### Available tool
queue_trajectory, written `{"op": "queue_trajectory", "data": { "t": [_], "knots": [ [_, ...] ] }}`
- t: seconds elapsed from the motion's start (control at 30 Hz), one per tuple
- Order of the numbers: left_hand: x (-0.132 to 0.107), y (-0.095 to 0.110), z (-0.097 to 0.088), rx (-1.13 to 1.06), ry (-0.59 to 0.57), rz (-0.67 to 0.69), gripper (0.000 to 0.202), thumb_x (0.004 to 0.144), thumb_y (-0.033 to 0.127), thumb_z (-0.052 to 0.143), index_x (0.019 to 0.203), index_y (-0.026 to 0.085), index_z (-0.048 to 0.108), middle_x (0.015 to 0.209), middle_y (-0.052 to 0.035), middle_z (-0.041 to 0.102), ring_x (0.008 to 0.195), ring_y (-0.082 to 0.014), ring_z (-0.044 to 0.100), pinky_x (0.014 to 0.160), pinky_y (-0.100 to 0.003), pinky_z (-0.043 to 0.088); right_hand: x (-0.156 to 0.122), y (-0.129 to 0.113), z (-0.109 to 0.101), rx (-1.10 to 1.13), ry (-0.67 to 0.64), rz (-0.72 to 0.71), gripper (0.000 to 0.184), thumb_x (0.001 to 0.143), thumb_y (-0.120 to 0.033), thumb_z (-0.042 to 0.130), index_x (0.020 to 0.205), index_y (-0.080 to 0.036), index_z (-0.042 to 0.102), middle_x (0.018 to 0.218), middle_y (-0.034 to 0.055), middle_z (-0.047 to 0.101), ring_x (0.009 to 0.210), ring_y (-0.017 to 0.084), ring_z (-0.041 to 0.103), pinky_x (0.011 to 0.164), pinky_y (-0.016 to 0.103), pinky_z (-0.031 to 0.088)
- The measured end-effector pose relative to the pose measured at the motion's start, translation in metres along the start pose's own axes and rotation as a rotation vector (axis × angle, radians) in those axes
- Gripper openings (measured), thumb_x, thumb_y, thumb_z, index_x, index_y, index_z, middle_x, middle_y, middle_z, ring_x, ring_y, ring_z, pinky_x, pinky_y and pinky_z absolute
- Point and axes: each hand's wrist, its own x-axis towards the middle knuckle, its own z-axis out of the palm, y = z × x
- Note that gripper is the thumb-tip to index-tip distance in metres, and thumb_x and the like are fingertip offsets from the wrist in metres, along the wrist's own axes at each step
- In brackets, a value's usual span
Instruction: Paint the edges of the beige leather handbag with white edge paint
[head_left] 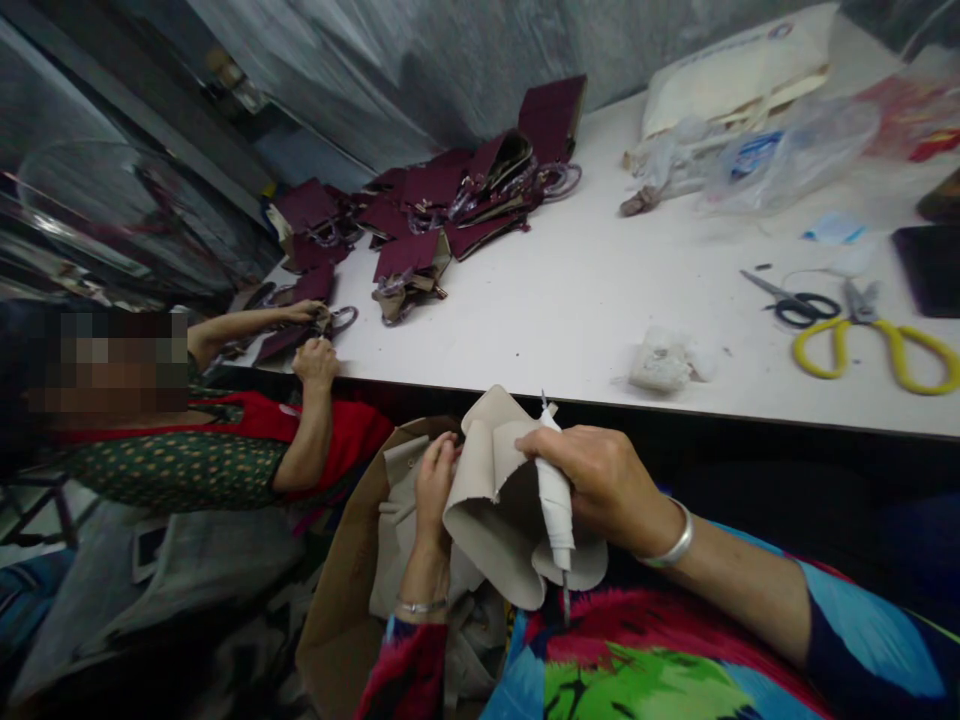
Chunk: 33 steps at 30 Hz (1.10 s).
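Note:
My right hand (611,480) is closed around a thin pointed tool like an awl, its handle wrapped in white tape (555,505). Metal shows at both ends of that wrapping. The same hand's thumb and fingers also press on a cream sheet piece (484,530), leather-like, folded into a curved, open shape. On its left side, my left hand (436,490) grips the piece, with part of its fingers hidden behind it. Below, a cardboard box (337,600) holds more cream pieces (394,565).
Burgundy bags (431,190) are heaped along the white table (525,310). Yellow-handled cutters (862,335), black scissors (799,305) and a small wrapped block (660,362) lie on the right. A co-worker (247,430) handles a bag at the left. Plastic bags (802,160) lie farther back.

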Motion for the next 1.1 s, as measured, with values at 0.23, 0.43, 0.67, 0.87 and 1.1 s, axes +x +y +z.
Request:
{"op": "queue_trajectory", "data": {
  "t": [0.23,0.43,0.67,0.87,1.1],
  "knots": [
    [-0.054,0.024,-0.025,0.08,-0.015,0.138,0.058,0.089,0.046,0.074,0.137,0.019,0.056,0.103,-0.008,0.073,0.083,-0.0211,0.071,0.075,-0.033,0.058,0.007,0.007,0.005,-0.006,0.091,0.174,0.017,0.093,-0.013,0.056,0.101,-0.021,0.069,0.068,0.0004,0.069,0.055,0.015,0.06,0.056,0.027,0.034],
    [-0.034,0.057,-0.018,0.312,-0.184,0.149,0.052,0.094,0.028,0.066,0.145,0.021,0.061,0.143,-0.0113,0.069,0.128,-0.0279,0.067,0.108,-0.039,0.053,0.016,0.007,-0.012,0.157,0.129,0.306,0.012,0.094,-0.018,0.061,0.102,-0.023,0.068,0.073,-0.0013,0.071,0.058,0.013,0.062,0.058,0.025,0.039],
    [0.033,0.135,-0.036,0.187,-0.678,-0.016,0.037,0.089,0.037,0.073,0.122,0.022,0.08,0.121,-0.0096,0.08,0.113,-0.0319,0.073,0.102,-0.04,0.054,0.021,0.022,-0.05,0.304,-0.054,0.419,0.012,0.095,-0.018,0.063,0.106,-0.024,0.062,0.066,-0.0054,0.058,0.058,0.013,0.054,0.059,0.025,0.037],
    [0.035,0.115,0.03,0.079,-0.927,-0.249,0.027,0.078,0.036,0.075,0.09,0.014,0.084,0.091,-0.011,0.082,0.085,-0.0272,0.073,0.081,-0.034,0.054,-0.031,0.038,-0.03,0.342,-0.161,0.431,0.024,0.088,-0.011,0.072,0.106,-0.023,0.061,0.091,0.0001,0.07,0.075,0.016,0.062,0.07,0.027,0.043],
    [0.032,0.099,0.078,-0.057,-0.825,-0.479,0.04,0.068,0.045,0.084,0.09,0.012,0.078,0.075,-0.0068,0.076,0.059,-0.0163,0.06,0.058,-0.025,0.043,-0.056,0.033,-0.038,0.252,-0.059,0.351,0.039,0.087,-0.026,0.085,0.116,-0.023,0.058,0.103,0.0031,0.071,0.092,0.021,0.063,0.083,0.033,0.046]
  ]
}}
